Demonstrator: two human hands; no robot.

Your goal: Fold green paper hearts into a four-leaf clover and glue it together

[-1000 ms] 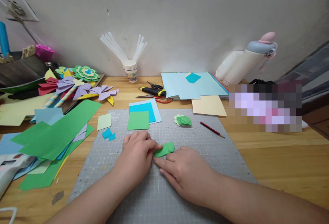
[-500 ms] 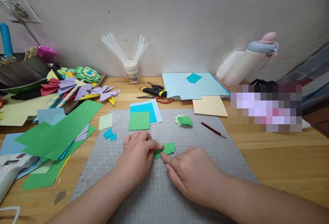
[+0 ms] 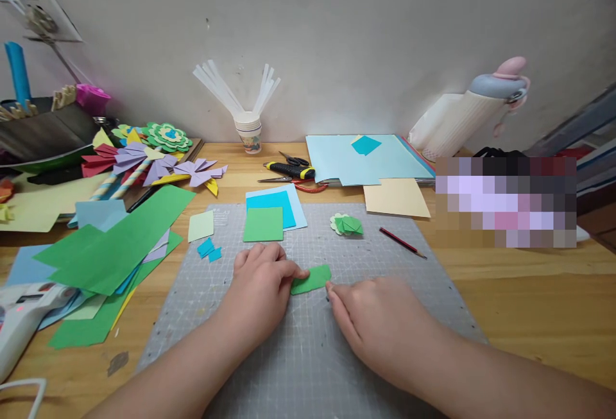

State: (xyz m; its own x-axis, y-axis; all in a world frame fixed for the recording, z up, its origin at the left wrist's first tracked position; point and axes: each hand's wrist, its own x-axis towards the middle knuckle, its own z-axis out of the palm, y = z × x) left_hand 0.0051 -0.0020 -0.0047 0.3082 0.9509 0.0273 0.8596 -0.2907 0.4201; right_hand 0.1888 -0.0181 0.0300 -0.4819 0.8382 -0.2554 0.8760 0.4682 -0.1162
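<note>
A small folded strip of green paper [image 3: 314,279] lies on the grey cutting mat [image 3: 289,367]. My left hand [image 3: 260,287] rests at its left end, the thumb holding it down and the other fingers curled onto the mat. At the strip's near right corner is my right hand [image 3: 373,323], its index finger and thumb close together against the paper edge and the rest of the fingers folded in. Beyond my hands are a green paper square [image 3: 263,224] over blue sheets [image 3: 287,199], and a small green paper flower [image 3: 346,224].
Right of the flower lies a pencil [image 3: 403,242]. Scissors and a black-yellow cutter [image 3: 290,170] sit behind the mat, near a paper cup [image 3: 249,133] of white sticks. Paper sheets [image 3: 115,246] and a white glue gun [image 3: 29,316] occupy the left side.
My right index finger has slid rightward along the near edge of the green paper, from its middle to its right corner. My left hand has stayed on the left end.
</note>
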